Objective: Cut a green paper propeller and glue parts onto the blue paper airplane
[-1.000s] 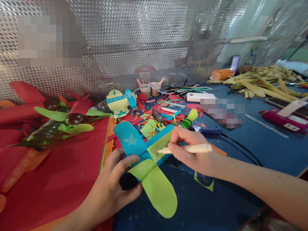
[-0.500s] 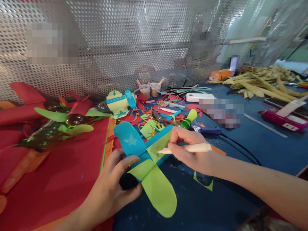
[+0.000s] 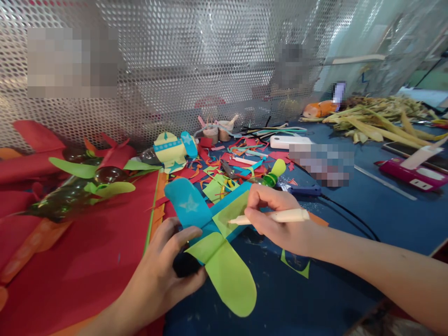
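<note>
A blue and green paper toy airplane point(image 3: 206, 227) lies at the centre, with a green bottle-neck nose at its far end. One wing point(image 3: 189, 200) is blue with a pale star; the other wing point(image 3: 234, 280) is plain green. My left hand point(image 3: 171, 256) grips the airplane's near end, fingers on top and thumb below. In my right hand point(image 3: 275, 214) is a white marker pen point(image 3: 289, 215), its tip on the green paper panel point(image 3: 229, 217) that covers part of the blue body.
Coloured paper scraps point(image 3: 241, 154) lie behind the airplane. Red and green bottle airplanes point(image 3: 112, 163) stand at left on red paper sheets point(image 3: 105, 252). A blue glue gun point(image 3: 304, 190) with a cord, a magenta device point(image 3: 413, 172) and dried husks point(image 3: 381, 119) are at right. Perforated metal point(image 3: 210, 51) closes the back.
Almost nothing differs. Both hands keep their places on the airplane and the marker pen, with the pen tip at about the same spot; the camera view shifts slightly.
</note>
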